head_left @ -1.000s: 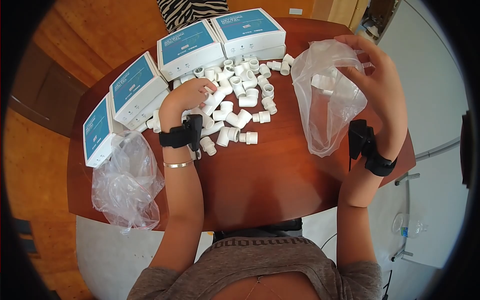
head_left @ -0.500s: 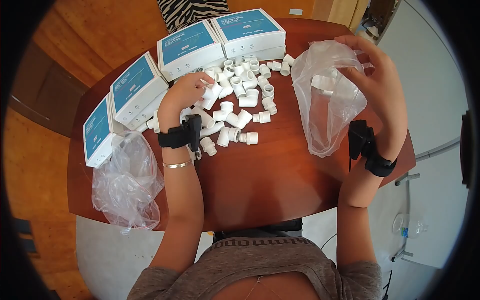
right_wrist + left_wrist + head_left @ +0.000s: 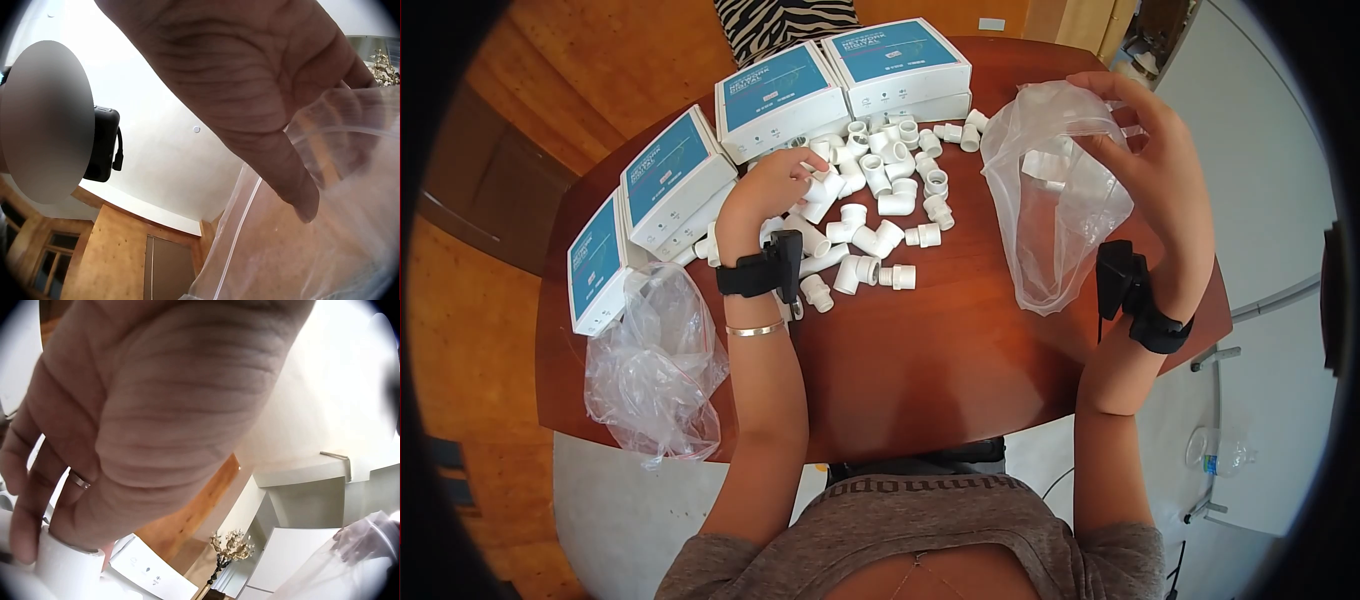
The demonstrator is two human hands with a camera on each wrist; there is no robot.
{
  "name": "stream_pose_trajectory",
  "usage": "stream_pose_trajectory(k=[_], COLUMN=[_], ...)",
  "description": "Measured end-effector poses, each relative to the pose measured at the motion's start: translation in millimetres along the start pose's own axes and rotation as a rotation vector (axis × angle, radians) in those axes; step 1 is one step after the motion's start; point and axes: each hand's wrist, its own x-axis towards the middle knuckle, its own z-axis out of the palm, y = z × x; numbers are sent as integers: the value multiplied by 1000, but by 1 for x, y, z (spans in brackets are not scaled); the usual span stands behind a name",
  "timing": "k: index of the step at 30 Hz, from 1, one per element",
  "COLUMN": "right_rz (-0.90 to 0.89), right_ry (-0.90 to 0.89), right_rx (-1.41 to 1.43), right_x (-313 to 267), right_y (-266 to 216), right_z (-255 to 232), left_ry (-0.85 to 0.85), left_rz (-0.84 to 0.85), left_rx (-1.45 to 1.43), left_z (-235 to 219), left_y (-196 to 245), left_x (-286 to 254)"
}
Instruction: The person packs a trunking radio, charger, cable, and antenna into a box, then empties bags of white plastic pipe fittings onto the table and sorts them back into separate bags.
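Note:
At the left side of a pile of white pipe fittings point(image 3: 877, 238), the left hand point(image 3: 772, 187) pinches one white fitting point(image 3: 821, 190). In the left wrist view the left hand's point(image 3: 144, 419) fingertips lie at the rim of a white fitting point(image 3: 69, 565). On the right, the right hand point(image 3: 1155, 140) grips the upper edge of a clear plastic bag point(image 3: 1050, 235), a small white item showing inside it. The right wrist view shows the right hand's point(image 3: 244, 81) thumb against the bag's film point(image 3: 281, 244), its other fingers partly behind the plastic.
White and blue boxes point(image 3: 780, 95) stand in an arc behind and left of the fittings. A crumpled clear bag point(image 3: 655, 370) lies at the table's left front edge. Bare tabletop point(image 3: 940, 370) shows in front of the fittings.
The left hand has moved slightly back, and the fitting at its fingers has lifted and turned. The right hand and its bag have hardly moved.

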Motion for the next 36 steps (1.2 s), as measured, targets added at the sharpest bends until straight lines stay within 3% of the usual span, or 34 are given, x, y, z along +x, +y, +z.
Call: stream_pose_trajectory(k=[11,13,14,16,20,23,27,29,30,31,34,36], right_rz=[-2,-71,-74,-18,-32,-30,83,125,169,213,276,230], right_ry=[-7,8,11,6,24,62,2,-45,-102,-160,-330,-370], right_rx=[-22,-44,-44,-32,-33,42,179,243,268,293,375,438], right_x=[0,1,1,1,2,0,-4,-7,-8,-10,-14,-15], right_y=[-2,2,1,-3,-8,-17,-32,-37,-39,-41,-43,-42], right_z=[1,3,4,6,18,25,22,18,16,14,10,11], left_ry=[11,44,48,36,-67,-297,-236,-58,-54,96,286,352], left_rz=[23,336,339,553,640,656,533,370,369,453,522,664], left_rx=[46,-144,-142,-515,-573,-607,-459,-269,-271,-227,-148,-229], left_z=[-2,-5,-7,-6,2,18,43,49,56,65,80,91], left_y=[9,14,31,68,114,134,149,158,156,153,150,149], left_x=[-4,-3,-11,-32,-62,-71,-77,-81,-78,-75,-66,-58])
